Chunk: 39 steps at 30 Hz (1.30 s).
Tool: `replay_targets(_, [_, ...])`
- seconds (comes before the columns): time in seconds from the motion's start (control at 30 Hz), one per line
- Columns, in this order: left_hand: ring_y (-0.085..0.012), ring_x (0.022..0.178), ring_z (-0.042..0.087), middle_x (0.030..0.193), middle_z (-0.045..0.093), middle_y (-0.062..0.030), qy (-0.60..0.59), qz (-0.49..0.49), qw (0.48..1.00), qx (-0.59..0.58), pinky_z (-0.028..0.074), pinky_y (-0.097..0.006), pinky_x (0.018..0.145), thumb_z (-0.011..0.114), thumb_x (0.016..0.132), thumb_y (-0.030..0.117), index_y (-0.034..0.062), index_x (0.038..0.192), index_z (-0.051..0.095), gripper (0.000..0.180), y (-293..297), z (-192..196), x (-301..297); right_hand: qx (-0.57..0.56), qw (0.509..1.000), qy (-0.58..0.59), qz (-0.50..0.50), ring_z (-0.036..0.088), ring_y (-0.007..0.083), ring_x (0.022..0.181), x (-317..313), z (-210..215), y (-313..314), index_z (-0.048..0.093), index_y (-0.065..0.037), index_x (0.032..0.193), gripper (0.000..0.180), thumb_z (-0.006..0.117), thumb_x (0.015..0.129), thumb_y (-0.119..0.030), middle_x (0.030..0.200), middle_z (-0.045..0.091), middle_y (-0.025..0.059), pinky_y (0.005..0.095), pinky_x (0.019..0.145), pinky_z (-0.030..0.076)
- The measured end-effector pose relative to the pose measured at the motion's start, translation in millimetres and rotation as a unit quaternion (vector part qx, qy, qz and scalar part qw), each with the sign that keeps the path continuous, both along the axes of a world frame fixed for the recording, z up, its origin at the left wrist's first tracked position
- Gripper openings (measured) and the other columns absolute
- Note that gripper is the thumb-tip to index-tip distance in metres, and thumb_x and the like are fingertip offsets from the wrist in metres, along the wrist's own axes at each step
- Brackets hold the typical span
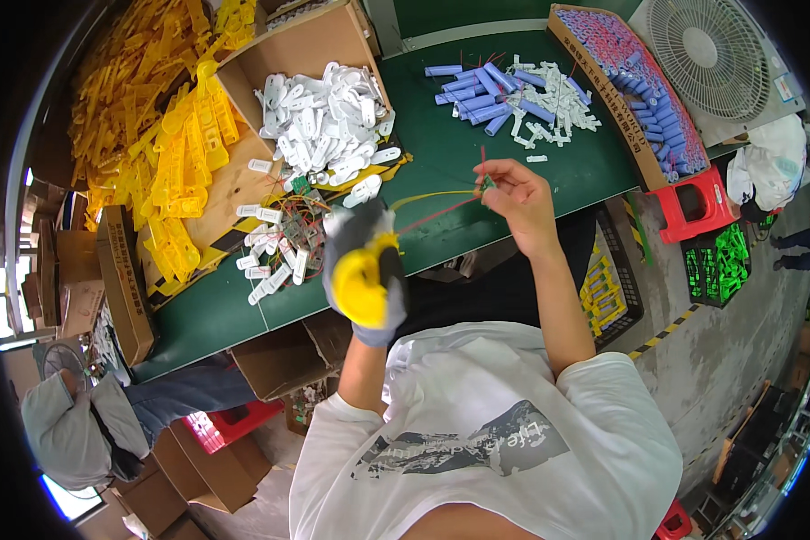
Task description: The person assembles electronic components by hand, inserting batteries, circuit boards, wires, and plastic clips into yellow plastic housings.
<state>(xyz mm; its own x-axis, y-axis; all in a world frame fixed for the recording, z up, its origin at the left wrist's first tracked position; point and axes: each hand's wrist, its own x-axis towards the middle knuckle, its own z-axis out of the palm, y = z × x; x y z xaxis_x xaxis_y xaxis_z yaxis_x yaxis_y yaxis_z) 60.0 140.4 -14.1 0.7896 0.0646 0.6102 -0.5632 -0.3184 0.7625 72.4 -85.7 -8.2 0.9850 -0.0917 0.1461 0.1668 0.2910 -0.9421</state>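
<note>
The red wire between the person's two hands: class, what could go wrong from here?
1. The red wire runs nearly straight between the gloved left hand and the right hand, so a sharp pull might strain it.
2. The tangled wired parts lie close beside the left hand, which could snag them.
3. The loose blue cylinders lie unfenced on the table; a knock might set some rolling.

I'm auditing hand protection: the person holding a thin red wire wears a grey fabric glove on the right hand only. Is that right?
No: the head view shows the grey fabric glove on the left hand; the right hand, holding the thin red wire, is bare.
</note>
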Motion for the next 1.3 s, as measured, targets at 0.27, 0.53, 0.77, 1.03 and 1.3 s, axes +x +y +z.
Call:
replay_targets(0.27, [-0.0281,0.116,0.054,0.127,0.053,-0.0180,0.211,-0.028,0.923,-0.322,0.043,-0.039,0.099,0.056,0.086,0.001,-0.0019,0.126,0.047,0.041,-42.9,-18.5,-57.1,0.271,0.955,-0.116,-0.024,0.058,0.0184,0.095,6.4,-4.2,10.6,0.055,0.004,0.117,0.043,0.069,0.087,-0.023,0.102,0.059,0.0093,0.0310,0.086,0.046])
replay_targets(0.53, [-0.0189,0.100,0.060,0.120,0.056,-0.0117,0.281,-0.015,0.898,-0.338,0.049,-0.031,0.088,0.057,0.089,-0.006,0.0030,0.128,0.042,0.043,-33.5,-53.8,-74.5,0.303,0.950,-0.053,0.055,0.059,0.0192,0.097,4.4,-3.5,15.0,0.056,0.002,0.118,0.041,0.067,0.087,-0.021,0.104,0.060,0.0090,0.0342,0.087,0.046])
replay_targets(0.77, [-0.0208,0.110,0.052,0.119,0.049,-0.0128,0.268,-0.032,0.951,-0.154,0.043,-0.034,0.095,0.072,0.076,-0.002,-0.0003,0.128,0.036,0.063,-5.3,-44.4,-53.2,-0.353,0.860,-0.218,-0.296,0.059,0.0265,0.101,-13.0,17.8,31.7,0.060,-0.003,0.110,0.036,0.070,0.075,-0.002,0.110,0.061,0.0133,0.0364,0.086,0.046])
replay_targets(1.03, [-0.0169,0.108,0.057,0.118,0.056,-0.0122,0.385,-0.072,0.890,-0.235,0.050,-0.027,0.086,0.064,0.085,-0.001,-0.0012,0.127,0.041,0.047,2.1,14.4,-32.1,-0.354,0.912,-0.206,-0.031,0.065,0.0267,0.082,-17.7,11.0,57.1,0.062,-0.002,0.112,0.041,0.071,0.073,-0.001,0.102,0.065,0.0132,0.0323,0.071,0.052])
replay_targets(1.3, [-0.0207,0.109,0.058,0.128,0.053,-0.0153,0.256,0.027,0.918,-0.301,0.047,-0.033,0.094,0.057,0.091,0.000,-0.0002,0.128,0.045,0.039,23.9,-3.8,-30.3,-0.286,0.947,-0.123,-0.077,0.067,0.0150,0.075,-22.4,-13.8,60.3,0.065,0.002,0.106,0.023,0.066,0.082,0.000,0.086,0.067,0.0107,0.0262,0.068,0.053])
